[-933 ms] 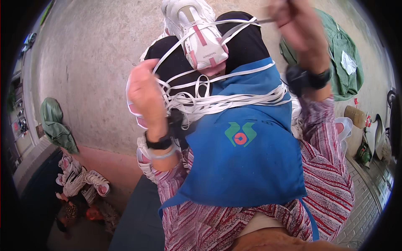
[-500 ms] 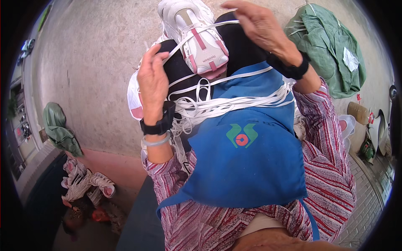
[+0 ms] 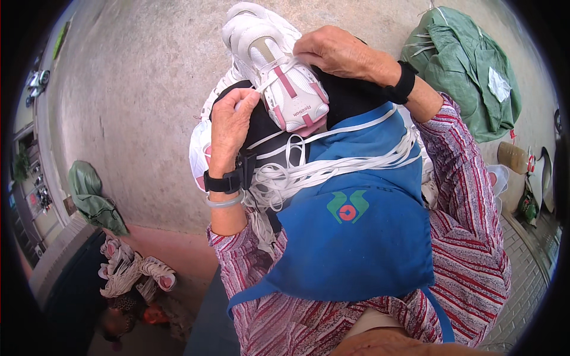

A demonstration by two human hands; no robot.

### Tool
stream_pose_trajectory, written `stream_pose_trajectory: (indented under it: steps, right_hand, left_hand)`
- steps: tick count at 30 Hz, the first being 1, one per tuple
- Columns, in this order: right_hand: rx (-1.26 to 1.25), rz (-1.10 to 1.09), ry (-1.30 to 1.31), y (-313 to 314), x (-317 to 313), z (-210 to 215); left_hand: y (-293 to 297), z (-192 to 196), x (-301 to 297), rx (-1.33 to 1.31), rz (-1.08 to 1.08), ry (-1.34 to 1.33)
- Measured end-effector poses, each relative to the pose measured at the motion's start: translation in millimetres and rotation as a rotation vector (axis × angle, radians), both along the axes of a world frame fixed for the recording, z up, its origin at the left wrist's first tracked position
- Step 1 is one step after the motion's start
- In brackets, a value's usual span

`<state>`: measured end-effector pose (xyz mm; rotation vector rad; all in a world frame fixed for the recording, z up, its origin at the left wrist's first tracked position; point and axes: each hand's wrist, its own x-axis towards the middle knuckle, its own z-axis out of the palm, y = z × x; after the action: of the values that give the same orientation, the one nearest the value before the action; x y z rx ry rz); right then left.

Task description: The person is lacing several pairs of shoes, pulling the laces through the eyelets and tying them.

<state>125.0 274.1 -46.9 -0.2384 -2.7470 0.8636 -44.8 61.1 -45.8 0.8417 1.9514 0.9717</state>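
Note:
Between my knees sits a white and pink sneaker (image 3: 303,105), with more white shoe parts behind it. A thin white shoelace (image 3: 274,75) crosses its upper part. On the shoe's left side, my left hand (image 3: 233,115) pinches one end of that lace between thumb and fingers. My right hand (image 3: 338,53) is at the shoe's right side, fingers bent down and closed on the lace's other stretch; its fingertips are partly hidden. Across my lap, over a blue apron (image 3: 362,261), lies a loose bundle of white laces (image 3: 344,168).
A large green sack (image 3: 460,74) stands on the concrete floor at the far right. At the left lies a smaller green sack (image 3: 92,196). Below it is a heap of white and pink shoe pieces (image 3: 133,270). A plastic jug (image 3: 512,157) stands at the right.
Both hands have come closer together around the shoe. My right hand has moved down and left, drawing the lace ends nearer to the shoe's upper.

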Motion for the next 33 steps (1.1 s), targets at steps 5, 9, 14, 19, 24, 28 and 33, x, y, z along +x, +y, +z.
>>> stream_pose_trajectory:
  steps: [5,9,14,19,24,28,33]
  right_hand:
    - [0.215,-0.025,0.162,-1.5,-26.1,-9.7]
    - [0.305,-0.066,0.217,14.8,-16.6,-8.1]
    - [-0.143,-0.212,0.061,9.8,21.9,4.8]
    - [0.012,-0.082,0.028,-18.5,29.6,0.8]
    - [0.055,-0.138,-0.021,-23.0,17.9,-12.3]
    - [0.003,-0.197,-0.053,-15.3,7.6,-15.8]
    - [0.021,-0.134,-0.019,-12.8,0.4,-17.3]
  left_hand:
    - [15.9,-8.7,-6.0,0.151,0.002,0.563]
    - [14.6,-1.2,-3.3,0.199,0.072,0.516]
    - [-17.4,28.0,12.8,0.420,0.251,0.322]
    - [-23.2,19.1,29.5,0.071,0.165,-0.111]
    - [-15.7,-8.5,27.8,0.099,0.135,0.245]
    - [-14.4,-15.2,21.3,0.077,0.177,0.182]
    - [-4.2,-10.8,19.2,0.024,0.183,0.194]
